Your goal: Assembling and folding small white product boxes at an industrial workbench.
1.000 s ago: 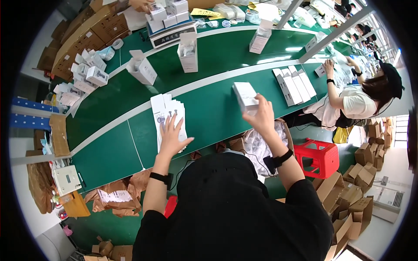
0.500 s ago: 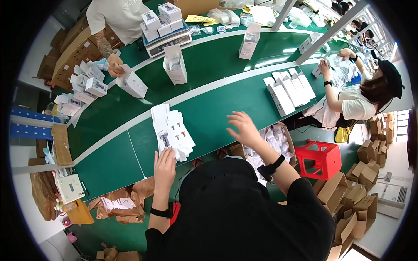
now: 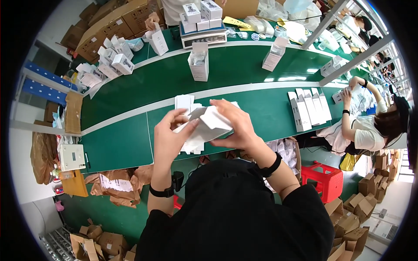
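Observation:
Between my hands is a white cardboard box (image 3: 208, 127) with its flaps standing open, held above the green bench. My left hand (image 3: 170, 135) pinches a flap at the box's left side, thumb inward. My right hand (image 3: 238, 125) wraps round the right side of the same box. Under and behind the box lies a pile of flat white cartons (image 3: 184, 102), mostly hidden by the box and my hands.
A row of white boxes (image 3: 305, 108) stands on the bench at right. Beyond the divider, an open box (image 3: 199, 63) and another open box (image 3: 274, 54) stand on the green belt. A co-worker sits at far right; another person's hand holds a box at back left. A red stool (image 3: 324, 178) is at right.
My hands have come together and now hold a white box. Before, my left hand lay on the carton pile and my right was spread in the air. The view has shifted.

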{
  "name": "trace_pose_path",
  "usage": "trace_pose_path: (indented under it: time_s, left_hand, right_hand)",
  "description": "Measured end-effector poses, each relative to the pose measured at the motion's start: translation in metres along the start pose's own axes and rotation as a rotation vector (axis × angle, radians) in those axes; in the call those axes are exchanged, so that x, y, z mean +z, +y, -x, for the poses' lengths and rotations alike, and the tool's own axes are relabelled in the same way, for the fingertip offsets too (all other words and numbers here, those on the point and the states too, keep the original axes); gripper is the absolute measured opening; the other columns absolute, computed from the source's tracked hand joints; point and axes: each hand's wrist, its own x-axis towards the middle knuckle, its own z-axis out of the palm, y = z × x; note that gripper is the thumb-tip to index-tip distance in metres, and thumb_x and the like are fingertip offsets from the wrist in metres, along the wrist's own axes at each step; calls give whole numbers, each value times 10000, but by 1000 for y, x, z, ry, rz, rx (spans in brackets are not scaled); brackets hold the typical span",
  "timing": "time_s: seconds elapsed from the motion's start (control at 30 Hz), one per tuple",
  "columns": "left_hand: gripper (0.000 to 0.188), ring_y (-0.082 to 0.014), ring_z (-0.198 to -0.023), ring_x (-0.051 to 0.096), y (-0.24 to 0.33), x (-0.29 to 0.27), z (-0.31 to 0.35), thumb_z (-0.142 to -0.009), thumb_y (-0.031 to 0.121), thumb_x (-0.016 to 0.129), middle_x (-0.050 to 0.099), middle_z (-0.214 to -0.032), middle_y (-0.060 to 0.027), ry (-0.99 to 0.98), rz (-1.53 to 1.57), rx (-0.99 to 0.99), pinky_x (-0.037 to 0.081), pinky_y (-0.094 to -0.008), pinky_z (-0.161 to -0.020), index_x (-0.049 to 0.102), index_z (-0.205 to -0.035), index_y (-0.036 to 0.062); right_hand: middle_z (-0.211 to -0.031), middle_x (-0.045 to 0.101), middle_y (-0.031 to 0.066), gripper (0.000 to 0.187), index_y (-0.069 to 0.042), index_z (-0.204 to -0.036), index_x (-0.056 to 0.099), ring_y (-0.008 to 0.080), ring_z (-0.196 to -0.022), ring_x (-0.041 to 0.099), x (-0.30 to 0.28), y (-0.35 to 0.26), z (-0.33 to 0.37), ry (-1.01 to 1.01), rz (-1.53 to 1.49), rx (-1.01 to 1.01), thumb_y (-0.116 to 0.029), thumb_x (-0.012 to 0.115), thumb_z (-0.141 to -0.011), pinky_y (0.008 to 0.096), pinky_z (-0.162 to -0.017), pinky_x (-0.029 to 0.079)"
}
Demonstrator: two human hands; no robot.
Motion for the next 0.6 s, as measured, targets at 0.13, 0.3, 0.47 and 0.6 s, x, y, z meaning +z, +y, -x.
trace_pose_path:
  time_s: [0.13, 0.3, 0.47, 0.6]
  left_hand:
    - [799, -313, -1269, 638, -6, 40, -11, -840, 323, 905, 567, -1477, -242, -71, 1151, 1197, 536, -460, -1000, 515, -1495, 85]
    - [722, -319, -1370, 530, -2, 45, -29, -879, 349, 864, 500, -1535, -198, 66, 527, 1327, 484, -487, -1075, 495, -1448, 103]
    - [475, -309, -1422, 461, 17, 69, -26, -987, 211, 700, 492, -1534, -187, -98, 763, 957, 377, -486, -1179, 492, -1402, 111]
    - [381, -321, -1446, 438, 26, 91, -15, -995, 102, 578, 471, -1552, -188, -78, 907, 719, 312, -482, -1224, 510, -1370, 88]
  right_hand:
    - [-1435, 532, 236, 1028, -39, -1516, 445, 349, -1387, 519, 8, -17, -1, 196, -364, 47, -356, 948, -678, 449, -1161, 398]
    - [-1251, 663, 148, 652, 5, -1419, 547, 255, -1232, 620, 0, -54, -19, 437, -771, 107, -310, 777, -896, 339, -1087, 437]
    - [-1260, 643, 144, 517, 23, -1393, 559, 256, -1204, 611, -19, -73, -21, 450, -524, 414, -298, 644, -996, 353, -1065, 444]
    - [-1277, 630, 158, 478, 26, -1389, 549, 262, -1186, 607, -19, -62, -19, 510, -421, 349, -230, 580, -986, 355, -1052, 448]
